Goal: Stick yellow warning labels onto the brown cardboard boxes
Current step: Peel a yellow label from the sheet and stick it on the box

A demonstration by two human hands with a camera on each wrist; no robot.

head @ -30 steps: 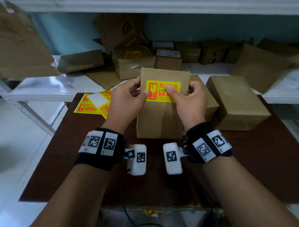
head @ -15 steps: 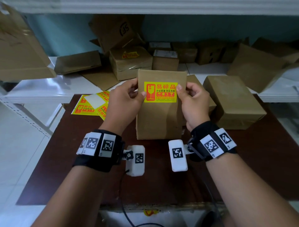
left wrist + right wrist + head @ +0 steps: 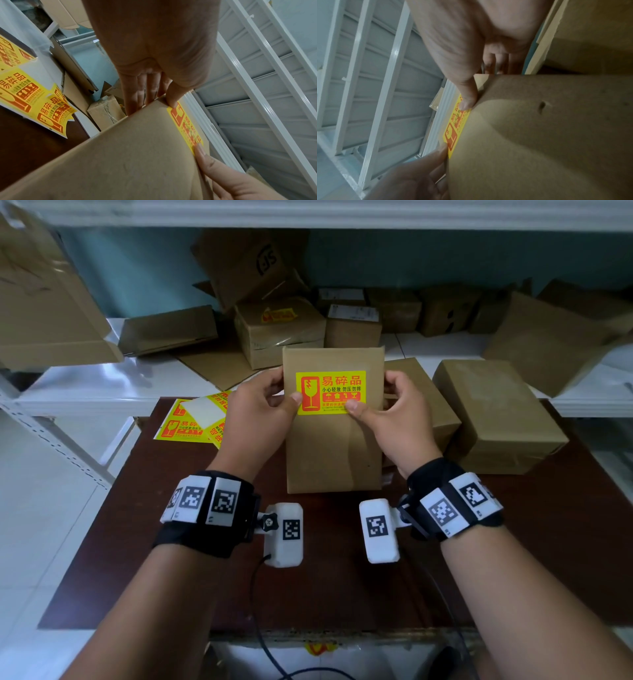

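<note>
A flat brown cardboard box [image 3: 334, 453] stands upright on the table's far half, held between both hands. A yellow warning label [image 3: 330, 392] with red print lies on its upper front face. My left hand [image 3: 263, 412] grips the box's left edge, thumb on the label's lower left corner and fingers behind. My right hand [image 3: 394, 416] grips the right edge, with its thumb pressing the label's lower right edge. The left wrist view shows the left hand [image 3: 154, 88], the box [image 3: 128, 155] and the label [image 3: 187, 129]. The right wrist view shows the right hand [image 3: 471, 83] on the label [image 3: 457, 124].
Sheets of yellow labels [image 3: 195, 419] lie at the dark brown table's [image 3: 171, 542] far left corner. Two more brown boxes [image 3: 496, 412] sit at the far right. The white shelf [image 3: 102, 385] behind holds several boxes, one labelled [image 3: 281, 330], and flattened cardboard.
My right thumb slid from the label's middle to its right side, then down to its lower right edge. The left thumb stayed at the label's left end. The box barely moved.
</note>
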